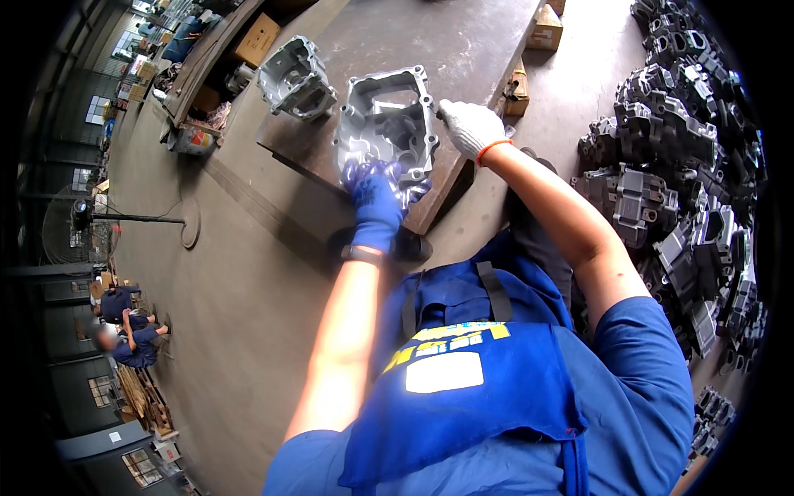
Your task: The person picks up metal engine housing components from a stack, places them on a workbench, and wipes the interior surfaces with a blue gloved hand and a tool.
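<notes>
An open, box-shaped grey metal casting (387,132) with a bolt-hole flange sits at the near end of a dark metal-topped table (376,37). My left hand (378,197), in a blue glove with purple-coated fingers, grips its near edge. At the casting's right rim is my right hand (473,131), in a white knit glove with an orange cuff. Its fingers are curled closed, and whatever they may hold is hidden. Left of this casting, a second similar casting (296,78) rests near the table's left edge.
Many grey castings (641,198) are piled on the floor to the right. Cardboard boxes (546,29) stand beyond the table's right edge. A bench (207,62) with a carton is at the far left. Further left are a standing fan (81,217) and another seated person (136,343).
</notes>
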Demonstrator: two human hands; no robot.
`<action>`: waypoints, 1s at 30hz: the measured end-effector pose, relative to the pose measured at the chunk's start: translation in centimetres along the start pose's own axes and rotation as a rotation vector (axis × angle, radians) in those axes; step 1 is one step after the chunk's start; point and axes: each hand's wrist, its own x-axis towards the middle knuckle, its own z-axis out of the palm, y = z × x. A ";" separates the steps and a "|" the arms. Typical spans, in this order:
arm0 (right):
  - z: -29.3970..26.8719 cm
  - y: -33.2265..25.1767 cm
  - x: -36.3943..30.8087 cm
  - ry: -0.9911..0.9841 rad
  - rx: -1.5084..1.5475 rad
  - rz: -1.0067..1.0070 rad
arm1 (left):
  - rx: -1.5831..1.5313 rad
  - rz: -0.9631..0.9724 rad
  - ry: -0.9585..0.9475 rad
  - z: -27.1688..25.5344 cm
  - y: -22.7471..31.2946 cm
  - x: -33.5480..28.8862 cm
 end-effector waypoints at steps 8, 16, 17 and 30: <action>-2.3 0.2 -3.7 -0.006 0.076 -0.196 | -0.004 -0.023 0.042 1.1 -0.4 -0.1; -0.3 -2.5 -6.0 0.055 -0.047 0.006 | 0.087 -0.051 0.044 -0.6 2.2 -0.1; -0.7 -2.9 -6.1 0.056 -0.056 0.005 | 0.080 -0.048 0.066 -0.3 2.0 -0.1; -4.2 3.7 -8.6 0.066 0.280 0.133 | -1.336 0.052 0.252 -3.7 2.7 2.1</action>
